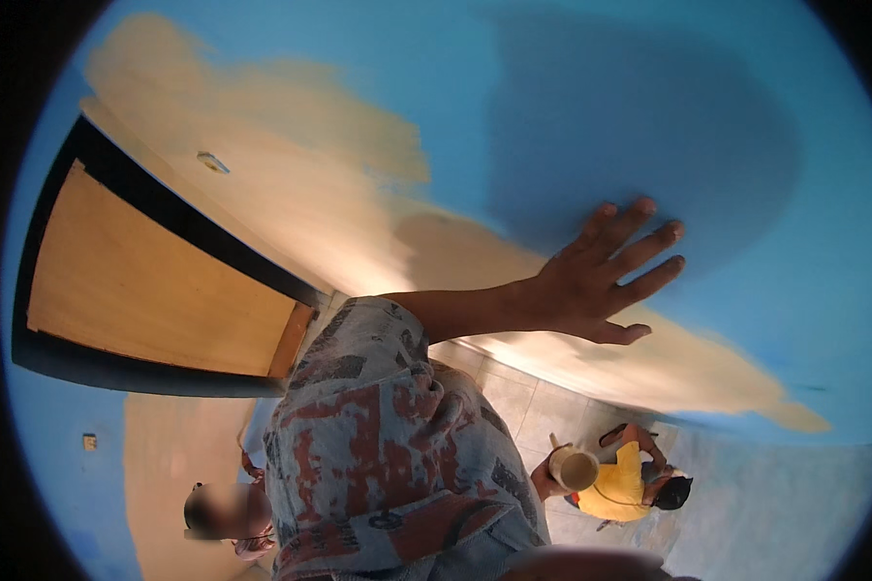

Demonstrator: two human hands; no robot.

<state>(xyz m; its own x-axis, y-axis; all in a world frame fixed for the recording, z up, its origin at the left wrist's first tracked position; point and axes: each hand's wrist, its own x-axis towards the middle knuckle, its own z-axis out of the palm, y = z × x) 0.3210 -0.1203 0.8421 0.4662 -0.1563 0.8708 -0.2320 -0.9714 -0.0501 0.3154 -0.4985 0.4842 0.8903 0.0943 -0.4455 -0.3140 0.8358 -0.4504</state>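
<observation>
My left hand (596, 271) is raised with its fingers spread, palm toward the blue wall (591, 107). It looks to be resting on the wall, over a dark shadow; exact contact is hard to make out. My right hand (543, 481) shows only in part, low in the view beside my patterned shirt. It grips a small round cup (574, 469) of tan paint by its side. A short pale piece sticks up at the cup's rim, either a handle or a brush end. Tan paint (329, 145) covers part of the wall with an uneven edge.
A dark-framed wooden door (155, 271) stands at the left, with a switch box (213, 162) above it. Another person in a yellow shirt (615, 489) is low on the tiled floor (513, 387). A second person (233, 511) stands at the lower left.
</observation>
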